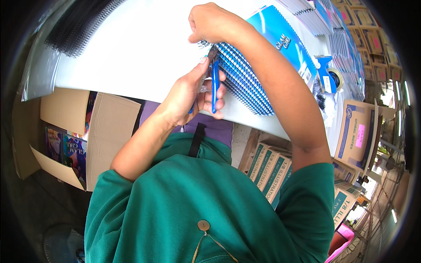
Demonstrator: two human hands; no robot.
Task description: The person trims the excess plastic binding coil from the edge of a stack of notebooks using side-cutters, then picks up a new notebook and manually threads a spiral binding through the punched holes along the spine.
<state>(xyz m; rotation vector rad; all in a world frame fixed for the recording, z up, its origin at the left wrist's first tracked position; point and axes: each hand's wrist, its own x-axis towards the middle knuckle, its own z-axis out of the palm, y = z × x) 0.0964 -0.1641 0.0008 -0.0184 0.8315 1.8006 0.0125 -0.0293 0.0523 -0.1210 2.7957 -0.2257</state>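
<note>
My left hand [189,94] is closed round blue-handled pliers [215,85], their dark jaws pointing up at the near corner of a stack of spiral notebooks. The jaws meet the ends of the plastic coils [245,79] there. My right hand [211,23] reaches over the stack, its fingers curled together beside those coil ends; what they pinch, if anything, is hidden. Glossy blue covers [274,37] top the stack, which lies on the white table [140,48] with its coiled edges toward me.
A bundle of loose black coils [81,26] lies at the far left. More notebook stacks [344,52] and a blue tape dispenser [325,74] stand to the right. Below the table are an open carton [112,136] of notebooks, left, and cardboard boxes [269,168], right.
</note>
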